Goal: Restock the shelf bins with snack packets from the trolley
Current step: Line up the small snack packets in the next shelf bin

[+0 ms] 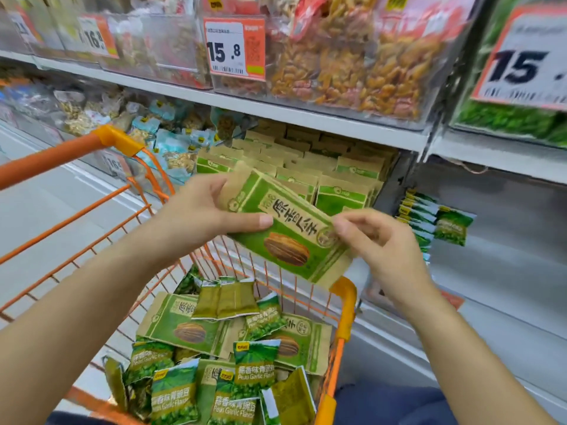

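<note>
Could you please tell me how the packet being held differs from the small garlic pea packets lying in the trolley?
The held packet is kraft-brown with a green panel and a seed picture; the pea packets are glossy green with white tops. The held packet is clearly larger than a pea packet. It is gripped above the trolley by the left hand and right hand, while the pea packets lie loose in a heap. Both carry green printing.

L hand (196, 210) & R hand (377, 237) holding green seed packet (288, 237), over orange trolley (346, 305)
</note>
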